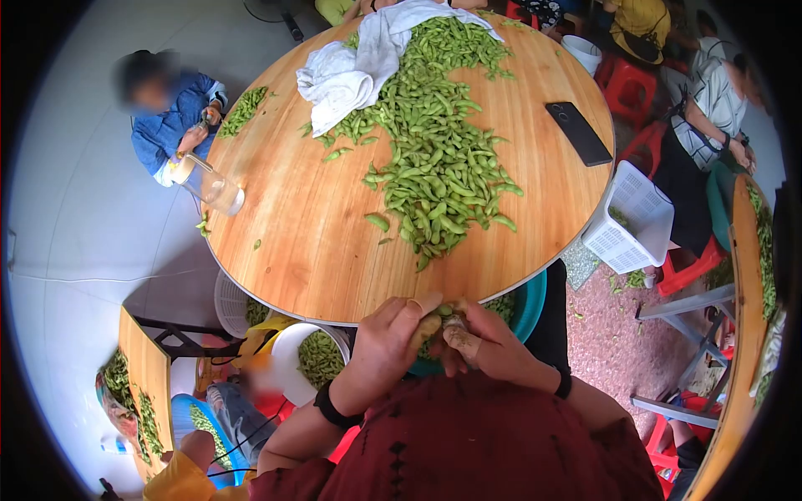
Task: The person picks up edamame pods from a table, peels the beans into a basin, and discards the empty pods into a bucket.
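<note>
My left hand (386,338) and my right hand (494,344) meet just off the near edge of the round wooden table (326,242). A small green soybean pod (445,311) shows between their pinched fingers, partly hidden by them. Both thumbs look yellowish or stained. Beyond the hands, a long heap of green soybean pods (443,167) runs up the tabletop. Under the hands stands a teal basin (537,302) with green contents, mostly covered by the hands and the table. To its left is a white bucket (288,355) holding green beans or pods.
A white cloth (355,71) lies by the heap. A black phone (578,134) rests at the right, a clear bottle (209,185) at the left edge. A person in denim (171,113) handles pods there. A white basket (631,221) and red stools (626,88) stand right.
</note>
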A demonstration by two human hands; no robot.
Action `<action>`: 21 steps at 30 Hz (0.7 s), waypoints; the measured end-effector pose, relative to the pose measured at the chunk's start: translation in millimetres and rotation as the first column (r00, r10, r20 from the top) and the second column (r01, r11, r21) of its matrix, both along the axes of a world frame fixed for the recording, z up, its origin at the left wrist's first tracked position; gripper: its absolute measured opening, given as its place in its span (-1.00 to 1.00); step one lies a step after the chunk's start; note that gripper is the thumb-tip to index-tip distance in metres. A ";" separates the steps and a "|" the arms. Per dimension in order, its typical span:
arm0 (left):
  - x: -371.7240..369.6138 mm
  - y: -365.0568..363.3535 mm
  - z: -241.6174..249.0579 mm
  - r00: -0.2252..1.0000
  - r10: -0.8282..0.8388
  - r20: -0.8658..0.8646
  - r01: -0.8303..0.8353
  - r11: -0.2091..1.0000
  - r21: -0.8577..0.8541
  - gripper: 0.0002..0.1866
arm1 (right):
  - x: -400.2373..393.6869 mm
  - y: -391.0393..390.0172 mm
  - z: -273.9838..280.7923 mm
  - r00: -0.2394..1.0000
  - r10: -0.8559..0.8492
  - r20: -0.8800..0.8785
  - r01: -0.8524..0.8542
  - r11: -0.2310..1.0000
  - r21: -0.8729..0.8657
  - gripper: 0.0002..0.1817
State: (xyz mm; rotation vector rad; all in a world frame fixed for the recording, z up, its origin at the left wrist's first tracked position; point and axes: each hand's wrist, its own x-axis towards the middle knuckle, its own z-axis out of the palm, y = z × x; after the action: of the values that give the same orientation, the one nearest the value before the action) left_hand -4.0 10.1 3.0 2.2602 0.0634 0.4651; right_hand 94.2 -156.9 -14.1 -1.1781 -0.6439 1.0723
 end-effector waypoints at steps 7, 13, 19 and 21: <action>1.4 -10.9 -4.3 1.000 -0.014 0.012 0.017 0.960 -0.279 -0.71 | -2.8 -7.7 8.3 0.994 -0.054 -0.097 0.049 0.998 -0.049 -0.78; 1.0 -6.8 -7.4 0.997 -0.074 -0.023 0.062 0.942 -0.330 -0.67 | -3.3 -5.6 8.9 0.987 -0.083 -0.140 0.077 0.996 -0.050 -0.77; -5.4 -13.9 5.0 0.990 -0.104 0.093 0.082 0.972 0.221 -0.62 | -4.3 -8.1 10.0 0.970 -0.044 -0.239 0.036 0.999 -0.040 -0.77; -5.7 -17.1 0.5 0.993 -0.057 -0.108 0.002 0.894 -0.449 -0.65 | -0.7 -7.8 12.8 0.925 -0.044 -0.378 0.014 0.997 -0.082 -0.77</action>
State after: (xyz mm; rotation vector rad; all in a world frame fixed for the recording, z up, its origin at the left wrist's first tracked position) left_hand -9.7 -7.0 3.6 1.8264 0.1786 0.2640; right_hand 93.5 -164.8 -1.3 -1.0029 -0.2820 1.2672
